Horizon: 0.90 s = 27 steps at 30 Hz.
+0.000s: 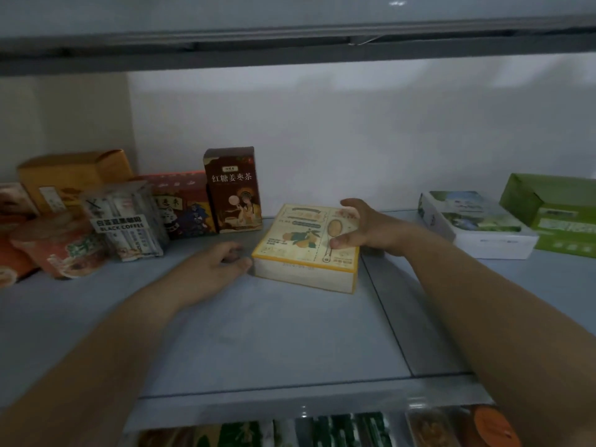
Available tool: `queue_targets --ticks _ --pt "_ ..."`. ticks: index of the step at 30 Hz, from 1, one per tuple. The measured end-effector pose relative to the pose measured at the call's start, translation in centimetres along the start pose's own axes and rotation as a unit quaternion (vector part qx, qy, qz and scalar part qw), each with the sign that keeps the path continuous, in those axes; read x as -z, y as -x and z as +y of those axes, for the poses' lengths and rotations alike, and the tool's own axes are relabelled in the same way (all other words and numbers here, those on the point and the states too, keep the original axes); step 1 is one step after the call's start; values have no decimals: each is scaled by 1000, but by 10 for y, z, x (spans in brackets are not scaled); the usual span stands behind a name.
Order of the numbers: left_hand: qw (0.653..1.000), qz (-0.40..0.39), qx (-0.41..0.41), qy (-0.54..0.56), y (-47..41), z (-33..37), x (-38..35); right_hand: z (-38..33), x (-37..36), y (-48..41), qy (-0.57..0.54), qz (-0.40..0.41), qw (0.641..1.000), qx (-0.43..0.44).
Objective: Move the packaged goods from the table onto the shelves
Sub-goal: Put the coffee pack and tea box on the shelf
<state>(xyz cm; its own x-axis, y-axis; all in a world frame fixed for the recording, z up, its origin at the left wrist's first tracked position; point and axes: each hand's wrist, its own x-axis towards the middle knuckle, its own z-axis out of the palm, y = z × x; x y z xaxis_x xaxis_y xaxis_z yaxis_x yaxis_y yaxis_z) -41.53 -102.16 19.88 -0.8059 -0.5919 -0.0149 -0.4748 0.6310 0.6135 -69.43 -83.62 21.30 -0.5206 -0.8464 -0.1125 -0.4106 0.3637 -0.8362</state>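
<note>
A flat yellow box (300,240) with fruit and a spoon printed on its lid lies on the pale shelf board (258,333), near the middle. My right hand (364,227) grips its right end, thumb on the lid and fingers curved over the far edge. My left hand (213,269) rests on the shelf at the box's near left corner. Its fingers are loosely curled and its thumb touches the box's side.
Left of the yellow box stand a brown tea box (232,188), a red box (183,204), a black coffee pack (125,221), an orange carton (74,179) and an orange cup (61,250). A white-green box (474,224) and a green box (554,211) lie at right. Another shelf (290,43) hangs overhead; packaged goods (322,430) fill the one below.
</note>
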Motion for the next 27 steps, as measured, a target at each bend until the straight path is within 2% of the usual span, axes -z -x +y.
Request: queue_targets --ticks 3,5,8,12,14,17,27 --pt "997 31 26 64 7 8 -6 6 0 -8 -29 25 998 48" --pt "995 68 31 64 12 10 -13 4 1 -8 -34 61 993 95" --pt "995 100 19 -9 18 10 -25 -9 6 -5 -30 127 974 186" --pt "983 19 35 -181 20 14 -35 -24 21 -3 115 215 926 287" --pt "971 3 40 -235 20 17 -41 -29 26 -7 187 219 912 291" --pt "975 11 40 -220 24 19 -42 -34 24 -21 246 226 896 294" --pt "975 30 28 -218 24 14 -42 -47 5 -66 271 277 887 252"
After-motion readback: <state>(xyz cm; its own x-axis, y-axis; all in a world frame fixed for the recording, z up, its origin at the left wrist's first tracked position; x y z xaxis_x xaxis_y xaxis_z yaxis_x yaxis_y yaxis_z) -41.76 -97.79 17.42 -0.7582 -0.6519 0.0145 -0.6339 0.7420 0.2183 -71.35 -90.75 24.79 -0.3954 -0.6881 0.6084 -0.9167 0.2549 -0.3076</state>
